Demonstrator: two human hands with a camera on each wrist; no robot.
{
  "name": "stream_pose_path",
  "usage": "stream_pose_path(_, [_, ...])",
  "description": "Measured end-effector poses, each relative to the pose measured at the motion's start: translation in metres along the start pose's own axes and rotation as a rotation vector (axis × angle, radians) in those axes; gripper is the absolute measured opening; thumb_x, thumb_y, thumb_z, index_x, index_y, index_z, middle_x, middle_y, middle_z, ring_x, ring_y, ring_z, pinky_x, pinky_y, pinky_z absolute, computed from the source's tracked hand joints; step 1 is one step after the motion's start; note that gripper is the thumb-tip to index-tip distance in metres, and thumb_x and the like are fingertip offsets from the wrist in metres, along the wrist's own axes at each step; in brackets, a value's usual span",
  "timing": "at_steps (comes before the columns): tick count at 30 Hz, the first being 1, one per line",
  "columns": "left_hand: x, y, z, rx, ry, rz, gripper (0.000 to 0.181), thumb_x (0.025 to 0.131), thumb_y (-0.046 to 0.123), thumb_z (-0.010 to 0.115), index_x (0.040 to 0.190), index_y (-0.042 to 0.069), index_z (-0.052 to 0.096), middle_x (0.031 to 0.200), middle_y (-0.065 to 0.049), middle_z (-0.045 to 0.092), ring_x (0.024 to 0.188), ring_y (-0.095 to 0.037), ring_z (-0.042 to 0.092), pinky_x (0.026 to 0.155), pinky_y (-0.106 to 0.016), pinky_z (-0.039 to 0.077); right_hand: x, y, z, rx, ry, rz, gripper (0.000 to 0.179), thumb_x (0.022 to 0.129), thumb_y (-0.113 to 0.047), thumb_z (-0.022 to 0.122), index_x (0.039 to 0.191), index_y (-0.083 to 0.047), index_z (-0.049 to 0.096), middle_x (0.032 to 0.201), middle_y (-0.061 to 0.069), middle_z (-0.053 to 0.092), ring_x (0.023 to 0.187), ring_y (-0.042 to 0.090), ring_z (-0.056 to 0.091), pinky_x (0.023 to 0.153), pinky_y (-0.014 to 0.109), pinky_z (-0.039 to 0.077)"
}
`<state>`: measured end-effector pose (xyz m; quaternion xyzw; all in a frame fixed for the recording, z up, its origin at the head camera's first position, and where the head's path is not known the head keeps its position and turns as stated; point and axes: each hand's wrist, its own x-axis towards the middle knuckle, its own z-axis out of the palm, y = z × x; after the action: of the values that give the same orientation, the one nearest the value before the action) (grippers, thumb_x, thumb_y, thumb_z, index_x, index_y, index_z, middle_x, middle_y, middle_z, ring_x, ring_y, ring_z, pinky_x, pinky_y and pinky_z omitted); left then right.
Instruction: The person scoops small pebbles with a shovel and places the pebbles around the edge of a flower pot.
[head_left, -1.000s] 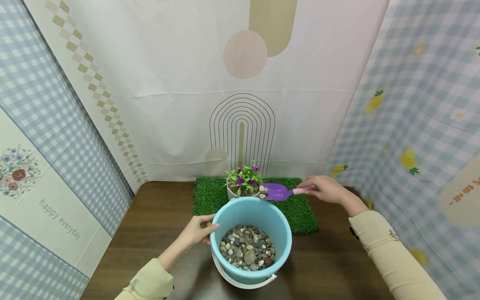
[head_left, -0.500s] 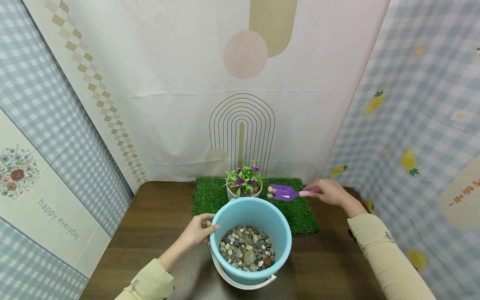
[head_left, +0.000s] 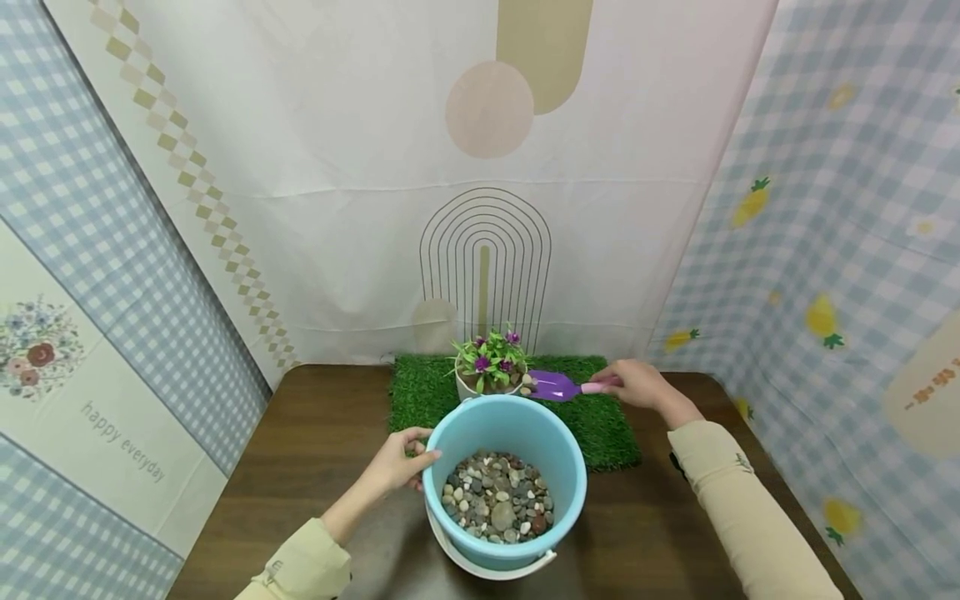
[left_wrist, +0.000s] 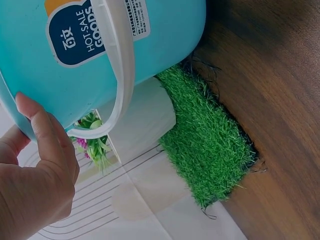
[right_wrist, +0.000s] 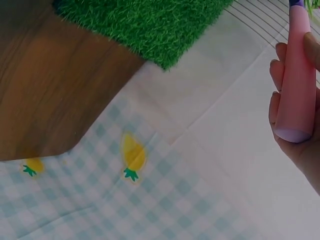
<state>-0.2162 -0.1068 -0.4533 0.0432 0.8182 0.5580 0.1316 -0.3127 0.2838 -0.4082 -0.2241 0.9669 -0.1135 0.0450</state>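
Observation:
My right hand (head_left: 636, 383) grips the pink handle of a small purple shovel (head_left: 553, 386); the right wrist view shows fingers curled round that handle (right_wrist: 298, 80). A couple of pebbles (head_left: 528, 383) lie at the blade's tip, beside the rim of a white flowerpot (head_left: 469, 390). In the pot grows a leafy plant with purple flowers (head_left: 491, 354). With thumb and fingers my left hand (head_left: 397, 461) pinches the left rim of a light blue bucket (head_left: 562, 458). Pebbles of mixed colours (head_left: 498, 500) cover the bucket's bottom.
Under the pot lies a green artificial-grass mat (head_left: 603, 425), on a dark wooden table (head_left: 322, 417). The bucket's white carrying handle (head_left: 495, 573) hangs down at its near side. Patterned cloths (head_left: 337, 250) hang behind and at both sides of the table.
The shovel first drew back right from the pot, then came left again to its rim with pebbles still on its tip. My left hand stays on the bucket.

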Motion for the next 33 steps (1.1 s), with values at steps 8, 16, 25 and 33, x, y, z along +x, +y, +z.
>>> stream_pose_path(8, [0.001,-0.001,-0.001,-0.005,-0.008,0.002,0.044,0.09,0.006,0.062,0.128,-0.011,0.048,0.081,-0.011,0.057,0.053,-0.01,0.059,0.052,-0.038,0.061,0.017,-0.009,0.004,-0.009,-0.031,0.038,0.027,0.092,-0.026,0.06,0.11,-0.008,0.071,0.107,0.013,0.07,0.096,0.031,0.066,0.078,0.048,0.057])
stream_pose_path(16, [0.0,-0.002,0.0,0.019,0.004,0.02,0.043,0.089,0.006,0.062,0.127,-0.01,0.05,0.08,-0.011,0.058,0.053,-0.01,0.059,0.051,-0.037,0.061,0.032,-0.031,-0.008,-0.083,-0.06,0.086,0.02,0.091,-0.007,0.06,0.108,-0.006,0.071,0.107,0.013,0.07,0.101,0.034,0.063,0.086,0.051,0.055])
stream_pose_path(25, [0.001,-0.003,0.0,0.024,0.007,0.026,0.043,0.09,0.006,0.062,0.127,-0.01,0.05,0.081,-0.011,0.057,0.053,-0.01,0.059,0.053,-0.042,0.061,0.044,-0.054,-0.028,-0.229,-0.097,0.08,0.022,0.091,-0.025,0.062,0.099,-0.008,0.074,0.1,0.011,0.071,0.094,0.031,0.066,0.083,0.047,0.057])
stream_pose_path(33, [0.0,-0.002,0.0,0.026,0.006,0.026,0.043,0.09,0.006,0.062,0.127,-0.01,0.05,0.082,-0.011,0.058,0.054,-0.01,0.06,0.053,-0.041,0.061,0.048,-0.059,-0.039,-0.286,-0.114,0.083,0.029,0.088,-0.034,0.064,0.096,-0.008,0.075,0.095,0.009,0.072,0.089,0.028,0.067,0.082,0.044,0.058])
